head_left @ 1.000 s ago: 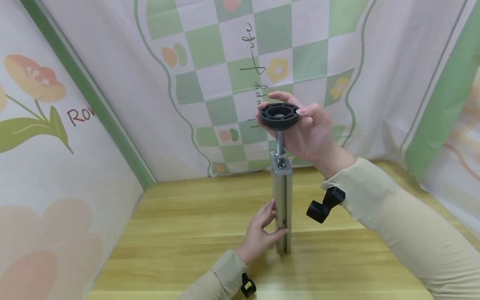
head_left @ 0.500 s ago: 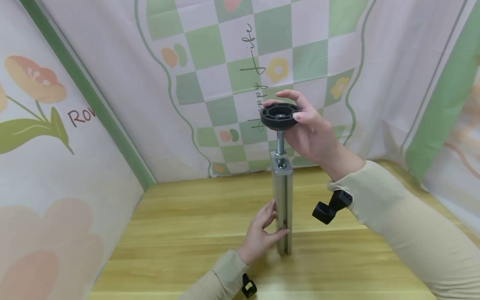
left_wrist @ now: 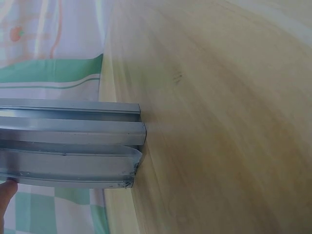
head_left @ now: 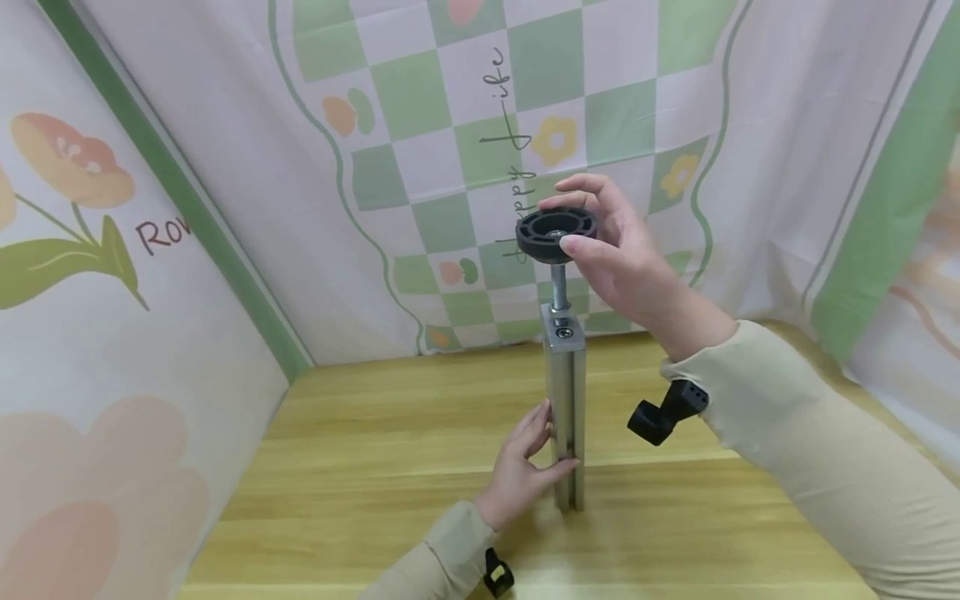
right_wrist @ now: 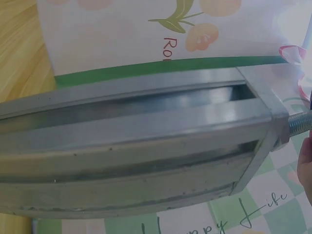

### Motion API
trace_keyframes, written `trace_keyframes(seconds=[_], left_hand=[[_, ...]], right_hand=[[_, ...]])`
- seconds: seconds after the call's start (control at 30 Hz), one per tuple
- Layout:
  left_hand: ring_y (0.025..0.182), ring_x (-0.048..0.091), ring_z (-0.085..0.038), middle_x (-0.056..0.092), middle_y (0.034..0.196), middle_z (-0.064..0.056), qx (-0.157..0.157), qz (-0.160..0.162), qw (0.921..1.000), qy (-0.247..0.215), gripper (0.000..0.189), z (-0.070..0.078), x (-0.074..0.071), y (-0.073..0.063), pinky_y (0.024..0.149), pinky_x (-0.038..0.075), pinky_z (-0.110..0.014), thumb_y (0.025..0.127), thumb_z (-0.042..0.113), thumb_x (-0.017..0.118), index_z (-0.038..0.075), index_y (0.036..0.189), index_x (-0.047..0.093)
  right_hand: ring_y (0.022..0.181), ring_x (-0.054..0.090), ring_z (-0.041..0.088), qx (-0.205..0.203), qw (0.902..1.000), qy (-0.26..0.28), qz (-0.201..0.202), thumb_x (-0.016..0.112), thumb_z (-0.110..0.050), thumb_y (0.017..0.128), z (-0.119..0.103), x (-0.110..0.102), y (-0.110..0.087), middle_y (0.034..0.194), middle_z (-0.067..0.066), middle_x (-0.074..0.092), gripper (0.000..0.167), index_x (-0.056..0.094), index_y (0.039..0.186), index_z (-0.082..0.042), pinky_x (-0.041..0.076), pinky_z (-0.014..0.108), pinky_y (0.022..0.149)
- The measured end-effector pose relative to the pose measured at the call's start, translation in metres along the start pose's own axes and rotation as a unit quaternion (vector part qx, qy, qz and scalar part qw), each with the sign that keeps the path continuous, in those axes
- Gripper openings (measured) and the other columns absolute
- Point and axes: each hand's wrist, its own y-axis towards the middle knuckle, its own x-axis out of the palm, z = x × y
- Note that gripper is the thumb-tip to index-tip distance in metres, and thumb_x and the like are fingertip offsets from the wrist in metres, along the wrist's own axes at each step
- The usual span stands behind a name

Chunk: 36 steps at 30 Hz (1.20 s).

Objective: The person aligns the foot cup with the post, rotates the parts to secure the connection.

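Held metal profile upright on desk with half-closed left hand from 7 o'clock; pinched black foot at 12 o'clock with part-closed right hand.

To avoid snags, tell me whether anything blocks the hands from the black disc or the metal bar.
Nothing visible does: the right hand holds the black disc by its rim, and the left hand grips the metal bar low down. The bolt between disc and bar blocks neither hand.
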Motion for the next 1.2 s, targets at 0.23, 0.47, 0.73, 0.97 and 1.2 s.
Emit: trace_keyframes(seconds=[0.23, 0.47, 0.73, 0.97, 1.2], left_hand=[[0.119, 0.053, -0.034, 0.04, 0.141, -0.023, 0.01, 0.002, 0.9999, 0.004, 0.092, -0.001, 0.0, 0.0, 0.105, 0.044, -0.033, 0.076, -0.007, 0.071, 0.013, 0.15, 0.02], [0.124, 0.048, -0.032, 0.039, 0.141, -0.024, 0.014, 0.007, 0.9999, 0.006, 0.094, -0.001, 0.001, -0.001, 0.104, 0.045, -0.033, 0.075, -0.009, 0.072, 0.015, 0.15, 0.021], [0.123, 0.049, -0.035, 0.036, 0.144, -0.024, -0.006, 0.006, 1.0, -0.004, 0.092, 0.002, 0.0, -0.002, 0.105, 0.044, -0.036, 0.075, -0.01, 0.071, 0.012, 0.149, 0.022], [0.126, 0.046, -0.035, 0.035, 0.145, -0.023, -0.007, 0.008, 0.9999, -0.004, 0.092, 0.003, -0.002, -0.001, 0.106, 0.043, -0.032, 0.075, -0.009, 0.072, 0.012, 0.149, 0.022], [0.122, 0.05, -0.029, 0.04, 0.14, -0.023, 0.023, 0.003, 0.9997, 0.01, 0.097, 0.0, -0.002, -0.001, 0.104, 0.045, -0.033, 0.075, -0.008, 0.072, 0.022, 0.15, 0.018]], right_hand=[[0.107, 0.056, 0.022, 0.014, 0.9988, -0.039, 0.025, 0.048, 0.008, 0.08, -0.003, 0.005, 0.0, 0.117, 0.011, 0.047, 0.045, 0.045, 0.12, -0.012, 0.054, 0.022, 0.09], [0.091, 0.062, 0.013, 0.016, 0.9885, -0.13, 0.075, 0.055, 0.015, 0.079, -0.007, 0.009, -0.002, 0.11, 0.006, 0.052, 0.051, 0.044, 0.121, -0.011, 0.058, 0.017, 0.077], [0.085, 0.059, 0.012, 0.001, 0.9653, -0.234, 0.115, 0.067, 0.014, 0.075, -0.009, 0.016, -0.002, 0.105, 0.003, 0.053, 0.058, 0.043, 0.122, -0.01, 0.055, 0.013, 0.062], [0.078, 0.051, 0.011, -0.011, 0.9256, -0.345, 0.155, 0.076, 0.003, 0.072, -0.008, 0.023, -0.003, 0.1, -0.005, 0.05, 0.063, 0.044, 0.124, -0.011, 0.042, 0.014, 0.055], [0.078, 0.041, 0.013, -0.038, 0.901, -0.395, 0.175, 0.082, -0.002, 0.069, -0.006, 0.026, -0.004, 0.098, -0.008, 0.044, 0.066, 0.045, 0.123, -0.009, 0.034, 0.02, 0.061]])
